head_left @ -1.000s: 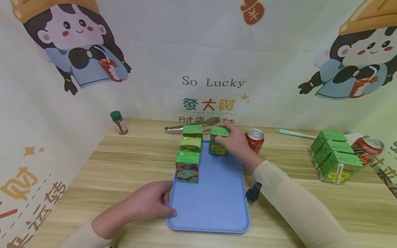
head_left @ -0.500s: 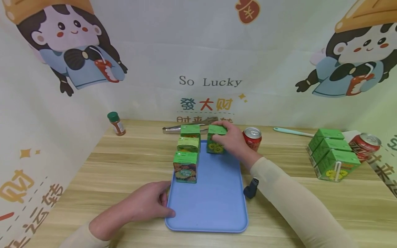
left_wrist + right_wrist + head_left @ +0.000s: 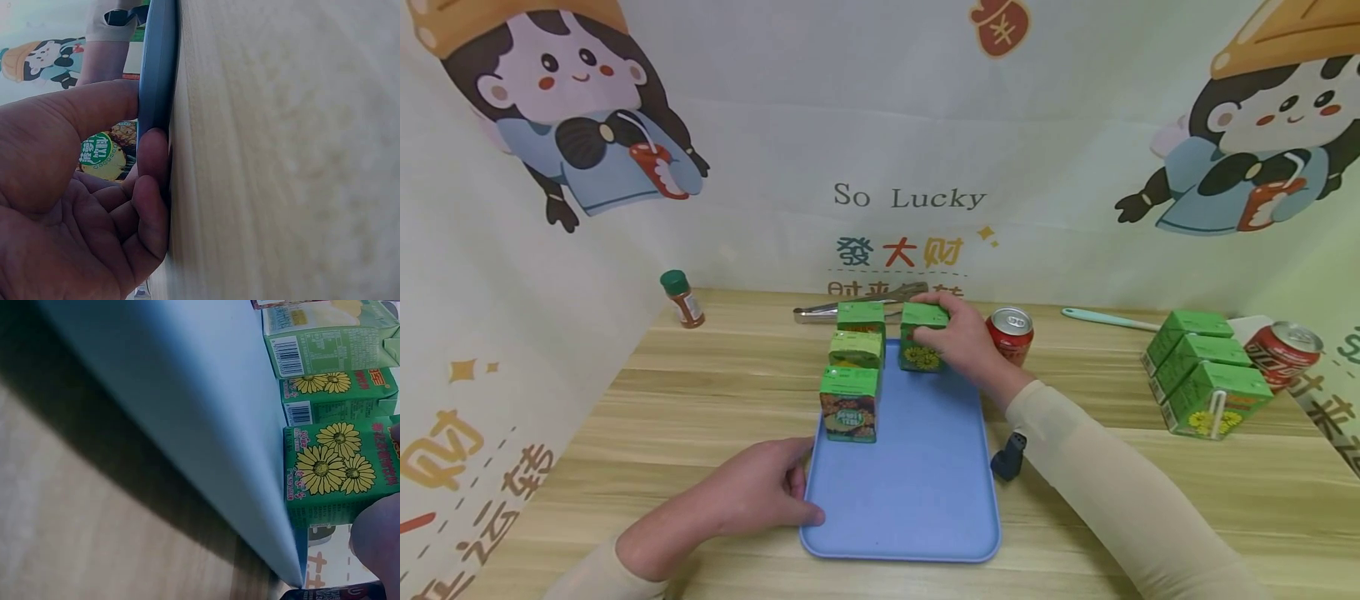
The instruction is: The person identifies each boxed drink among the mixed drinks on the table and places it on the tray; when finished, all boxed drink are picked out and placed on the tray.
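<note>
My left hand [image 3: 760, 487] grips the near left edge of a blue tray [image 3: 917, 483]. In the left wrist view, its thumb lies over the tray's rim [image 3: 156, 69] and the curled fingers sit against the underside. At the tray's far end, my right hand [image 3: 962, 337] holds a green drink carton [image 3: 922, 357] with yellow flowers, upright, thumb on the near face. The right wrist view has that carton's base right at the tray surface. Along the tray's left side stand a brown-and-green carton [image 3: 850, 417], a paler green carton [image 3: 856, 348] and another green carton [image 3: 861, 315].
A red can [image 3: 1010, 337] stands just right of the right hand. Metal tongs [image 3: 812, 315] lie behind the tray. At right are three green cartons [image 3: 1217, 408], a second red can [image 3: 1285, 354] and a mint-handled utensil [image 3: 1108, 320]. A green-capped spice jar [image 3: 683, 300] stands back left.
The head view has shifted slightly, moving the whole scene a little left in it. Both hands keep their holds, and the carton stays at the tray's far end.
</note>
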`<state>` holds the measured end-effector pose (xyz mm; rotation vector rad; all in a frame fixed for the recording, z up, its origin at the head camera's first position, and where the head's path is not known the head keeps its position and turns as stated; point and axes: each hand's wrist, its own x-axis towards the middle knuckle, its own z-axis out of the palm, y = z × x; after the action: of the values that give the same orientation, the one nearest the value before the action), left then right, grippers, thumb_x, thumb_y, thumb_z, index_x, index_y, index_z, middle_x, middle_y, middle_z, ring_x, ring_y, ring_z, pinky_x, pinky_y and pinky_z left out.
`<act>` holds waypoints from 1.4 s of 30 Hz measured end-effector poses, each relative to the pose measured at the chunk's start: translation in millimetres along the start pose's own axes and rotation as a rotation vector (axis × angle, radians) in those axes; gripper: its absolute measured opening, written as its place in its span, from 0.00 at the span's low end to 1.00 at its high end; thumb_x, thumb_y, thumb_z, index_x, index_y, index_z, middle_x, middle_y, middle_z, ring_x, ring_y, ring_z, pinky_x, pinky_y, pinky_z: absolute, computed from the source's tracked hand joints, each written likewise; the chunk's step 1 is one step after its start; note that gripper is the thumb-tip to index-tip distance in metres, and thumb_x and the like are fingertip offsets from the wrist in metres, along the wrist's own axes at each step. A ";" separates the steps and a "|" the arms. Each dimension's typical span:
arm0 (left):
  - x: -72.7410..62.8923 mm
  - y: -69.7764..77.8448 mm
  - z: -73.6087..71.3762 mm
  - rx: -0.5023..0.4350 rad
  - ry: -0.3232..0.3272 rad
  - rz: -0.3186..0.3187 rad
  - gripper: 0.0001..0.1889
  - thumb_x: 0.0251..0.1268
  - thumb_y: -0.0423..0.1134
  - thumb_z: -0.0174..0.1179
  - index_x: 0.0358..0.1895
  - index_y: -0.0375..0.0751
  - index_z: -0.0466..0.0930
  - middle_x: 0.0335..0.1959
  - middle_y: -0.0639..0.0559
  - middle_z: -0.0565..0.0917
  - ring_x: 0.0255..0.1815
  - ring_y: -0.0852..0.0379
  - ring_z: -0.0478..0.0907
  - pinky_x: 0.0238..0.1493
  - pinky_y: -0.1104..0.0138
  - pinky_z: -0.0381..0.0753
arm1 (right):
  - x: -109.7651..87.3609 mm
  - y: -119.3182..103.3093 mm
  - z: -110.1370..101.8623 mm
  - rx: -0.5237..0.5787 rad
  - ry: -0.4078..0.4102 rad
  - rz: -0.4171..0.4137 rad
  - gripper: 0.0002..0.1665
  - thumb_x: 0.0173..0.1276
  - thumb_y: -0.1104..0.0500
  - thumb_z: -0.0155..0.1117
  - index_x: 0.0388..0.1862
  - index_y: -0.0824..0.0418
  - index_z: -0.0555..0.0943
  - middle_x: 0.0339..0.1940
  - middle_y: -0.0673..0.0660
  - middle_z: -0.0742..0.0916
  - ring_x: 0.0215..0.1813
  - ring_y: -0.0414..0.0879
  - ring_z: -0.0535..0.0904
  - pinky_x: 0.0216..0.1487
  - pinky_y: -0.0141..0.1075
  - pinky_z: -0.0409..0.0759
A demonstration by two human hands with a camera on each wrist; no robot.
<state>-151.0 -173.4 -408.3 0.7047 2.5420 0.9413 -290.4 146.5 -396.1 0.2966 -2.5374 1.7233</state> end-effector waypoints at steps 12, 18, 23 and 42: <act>-0.5 0.4 -0.3 0.003 0.003 0.013 0.22 0.55 0.44 0.85 0.42 0.46 0.78 0.25 0.61 0.80 0.24 0.62 0.76 0.29 0.66 0.74 | -3.1 3.9 -0.3 0.056 -0.004 -0.024 0.31 0.72 0.60 0.81 0.72 0.55 0.83 0.70 0.59 0.83 0.65 0.58 0.81 0.67 0.57 0.81; -0.4 0.1 0.1 0.002 0.002 0.009 0.23 0.56 0.44 0.85 0.45 0.44 0.79 0.25 0.61 0.81 0.24 0.62 0.76 0.29 0.66 0.74 | -6.2 3.9 0.2 0.082 -0.007 -0.031 0.36 0.72 0.58 0.82 0.75 0.55 0.79 0.75 0.59 0.80 0.68 0.58 0.79 0.71 0.57 0.78; -0.2 0.0 0.3 0.004 0.001 0.007 0.24 0.56 0.44 0.85 0.47 0.44 0.80 0.25 0.61 0.81 0.24 0.62 0.76 0.29 0.66 0.74 | -10.7 3.4 1.0 0.084 0.000 -0.053 0.44 0.71 0.58 0.84 0.82 0.55 0.74 0.79 0.57 0.79 0.71 0.57 0.78 0.73 0.55 0.76; -1.4 1.6 0.0 -0.001 0.006 -0.017 0.33 0.55 0.43 0.86 0.59 0.34 0.80 0.26 0.60 0.81 0.24 0.61 0.76 0.28 0.66 0.74 | -42.2 -2.5 -9.0 0.118 -0.041 -0.195 0.61 0.70 0.65 0.83 0.93 0.59 0.56 0.93 0.53 0.61 0.93 0.47 0.50 0.89 0.46 0.52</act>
<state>-149.3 -173.1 -407.1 0.6800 2.5480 0.9407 -249.1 159.2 -397.0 0.5713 -2.3461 1.8106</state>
